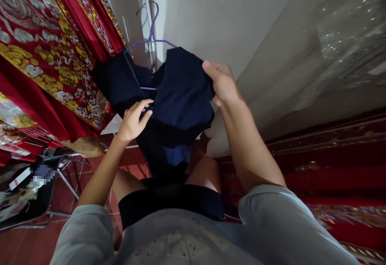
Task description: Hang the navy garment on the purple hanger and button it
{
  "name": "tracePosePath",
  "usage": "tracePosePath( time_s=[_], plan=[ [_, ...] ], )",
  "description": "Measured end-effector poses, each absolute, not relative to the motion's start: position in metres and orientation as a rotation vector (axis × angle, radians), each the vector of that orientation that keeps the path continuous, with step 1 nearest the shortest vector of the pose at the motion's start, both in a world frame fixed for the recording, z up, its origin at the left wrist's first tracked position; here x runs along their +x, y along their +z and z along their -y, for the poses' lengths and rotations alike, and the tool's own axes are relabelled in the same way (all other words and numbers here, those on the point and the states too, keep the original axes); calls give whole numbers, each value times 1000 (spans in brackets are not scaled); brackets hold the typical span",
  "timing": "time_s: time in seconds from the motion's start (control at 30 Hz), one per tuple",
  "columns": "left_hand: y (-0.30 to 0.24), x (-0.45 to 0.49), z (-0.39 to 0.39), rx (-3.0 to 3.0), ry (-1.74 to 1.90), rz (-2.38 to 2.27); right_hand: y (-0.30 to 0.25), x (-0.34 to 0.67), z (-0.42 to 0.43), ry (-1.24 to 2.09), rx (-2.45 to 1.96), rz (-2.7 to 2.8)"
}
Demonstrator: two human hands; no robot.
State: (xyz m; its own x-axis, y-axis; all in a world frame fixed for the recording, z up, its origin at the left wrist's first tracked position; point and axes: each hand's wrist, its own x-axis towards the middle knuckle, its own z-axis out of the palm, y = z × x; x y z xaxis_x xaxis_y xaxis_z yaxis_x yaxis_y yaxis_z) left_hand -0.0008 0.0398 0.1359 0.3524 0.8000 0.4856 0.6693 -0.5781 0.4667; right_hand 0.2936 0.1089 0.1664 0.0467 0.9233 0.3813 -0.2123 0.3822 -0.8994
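A dark navy V-neck garment (pixel 183 92), apparently sleeveless, hangs in front of me on a purple clothes hanger (pixel 153 31). Fingers of my right hand (pixel 222 81) are closed on its edge at the right shoulder and armhole, with the thumb on top. My left hand (pixel 134 119) is at the bottom of the neckline, where thumb and forefinger curl around a bit of the front edge. What exactly lies between these fingertips is hard to make out. Lower down, a brighter blue patch (pixel 177 155) shows on or below the dark cloth.
Red embroidered cloth (pixel 60 68) with gold and silver patterns hangs close on the left. Below it, a black folding chair (pixel 50 194) holds papers and small items. Clear plastic sheeting (pixel 340 44) covers the right side, above dark red fabric (pixel 331 176). The floor (pixel 72 180) has red tiles.
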Motion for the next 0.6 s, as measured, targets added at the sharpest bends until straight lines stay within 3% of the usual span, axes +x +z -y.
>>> tracePosePath(
  time_s=[0.17,0.3,0.37,0.53,0.6],
  plan=[
    [110,7,-45,2321,879,-1582,145,313,-83,1148,-886,1252],
    [87,21,-36,2234,1062,-1597,114,332,-83,1150,-1024,1288],
    [76,30,-28,2131,1217,-1513,99,331,-85,969,-1096,1257],
    [51,54,-5,1722,1426,-1367,64,287,-53,152,-1189,814],
    [45,65,3,1582,1445,-1336,49,259,-30,277,-1178,731]
  ],
)
